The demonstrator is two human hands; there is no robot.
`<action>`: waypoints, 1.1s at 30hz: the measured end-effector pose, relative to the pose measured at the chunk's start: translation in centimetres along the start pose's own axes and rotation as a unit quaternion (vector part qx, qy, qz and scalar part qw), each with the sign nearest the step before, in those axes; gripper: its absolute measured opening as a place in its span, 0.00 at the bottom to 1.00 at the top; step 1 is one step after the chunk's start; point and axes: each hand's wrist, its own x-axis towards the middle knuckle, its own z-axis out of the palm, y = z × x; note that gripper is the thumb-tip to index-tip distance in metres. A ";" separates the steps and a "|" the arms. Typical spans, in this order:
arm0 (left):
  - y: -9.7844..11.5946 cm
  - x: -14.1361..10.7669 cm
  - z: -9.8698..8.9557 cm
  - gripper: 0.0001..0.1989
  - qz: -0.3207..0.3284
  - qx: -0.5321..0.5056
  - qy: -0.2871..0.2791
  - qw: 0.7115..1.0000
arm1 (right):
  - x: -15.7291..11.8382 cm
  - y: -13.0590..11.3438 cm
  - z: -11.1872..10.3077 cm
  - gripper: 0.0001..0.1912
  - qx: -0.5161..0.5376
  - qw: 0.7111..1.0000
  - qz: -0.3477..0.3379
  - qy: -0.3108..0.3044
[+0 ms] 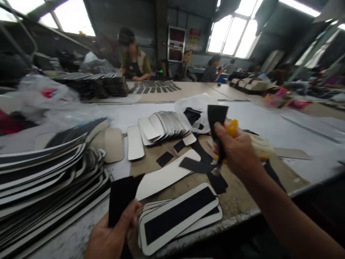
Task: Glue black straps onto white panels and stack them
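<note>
My left hand (113, 230) is closed on a black strip (121, 196) at the lower left, thumb pressed on its face. My right hand (237, 147) is raised over the board and grips another black strip (217, 117), its wide end standing up above the thumb. Just right of my left hand lies a small stack of white rounded panels (208, 187), the top one bearing a long black patch. A longer white panel (167, 176) lies behind them. Loose black pieces (196, 164) are scattered around it. Behind my right hand is a partly hidden yellow object (232, 126).
A tall pile of black-and-white panels (54, 180) fills the left. Further back are a fanned row of white panels (169, 124) and a plastic bag (202, 102) with black pieces. A brown board (239, 205) covers the table near its edge. Across it, a person (134, 61) works.
</note>
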 end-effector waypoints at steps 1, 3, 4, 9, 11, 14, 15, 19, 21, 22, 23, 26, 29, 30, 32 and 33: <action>0.1 0.7 -0.5 0.26 -0.032 -0.007 0.032 0.999 | 0.3 0.4 -0.7 0.19 -0.037 0.999 -0.011 -0.010; 0.1 2.2 -1.0 0.27 -0.041 -0.020 0.046 0.998 | 0.6 1.2 -1.7 0.20 -0.132 0.988 -0.014 -0.076; 0.0 3.0 -1.0 0.27 -0.029 -0.024 0.034 0.999 | 0.6 1.5 -2.0 0.21 -0.182 0.976 -0.015 -0.119; -1.2 6.0 -0.3 0.23 -0.008 -0.051 -0.051 0.997 | 0.0 3.9 -0.9 0.23 -0.341 0.879 0.006 -0.334; -1.5 6.7 -0.1 0.23 -0.017 -0.062 -0.061 0.996 | -0.3 4.8 0.6 0.21 -0.356 0.839 0.012 -0.410; -1.6 7.4 0.1 0.22 -0.028 -0.077 -0.071 0.994 | -0.4 5.5 3.6 0.19 -0.349 0.777 0.019 -0.523; -1.6 7.6 0.2 0.22 -0.032 -0.082 -0.076 0.993 | -0.4 5.7 4.8 0.19 -0.345 0.759 0.023 -0.552; -1.6 8.2 0.6 0.22 -0.050 -0.096 -0.100 0.989 | -0.1 6.4 9.6 0.16 -0.318 0.709 0.031 -0.628; -1.6 8.4 0.7 0.21 -0.058 -0.102 -0.107 0.987 | 0.2 7.0 11.8 0.14 -0.303 0.695 0.035 -0.652; -1.7 8.5 0.7 0.21 -0.063 -0.103 -0.110 0.987 | 0.3 7.3 12.7 0.14 -0.302 0.688 0.041 -0.658; -1.7 8.6 0.8 0.21 -0.066 -0.104 -0.112 0.986 | 0.4 7.6 13.5 0.14 -0.303 0.684 0.049 -0.662; -1.9 8.7 0.8 0.20 -0.075 -0.105 -0.117 0.985 | 0.6 8.3 15.0 0.13 -0.309 0.674 0.067 -0.667; -1.9 8.7 0.8 0.19 -0.080 -0.107 -0.125 0.983 | 0.6 8.5 15.5 0.13 -0.312 0.672 0.066 -0.669; -1.9 8.7 0.9 0.18 -0.082 -0.108 -0.128 0.982 | 0.6 8.5 15.6 0.13 -0.313 0.671 0.065 -0.668; -1.8 8.7 1.0 0.17 -0.087 -0.109 -0.132 0.981 | 0.5 8.5 15.6 0.13 -0.314 0.669 0.068 -0.670; -1.7 8.7 1.0 0.17 -0.090 -0.109 -0.133 0.981 | 0.4 8.5 15.6 0.13 -0.315 0.666 0.069 -0.672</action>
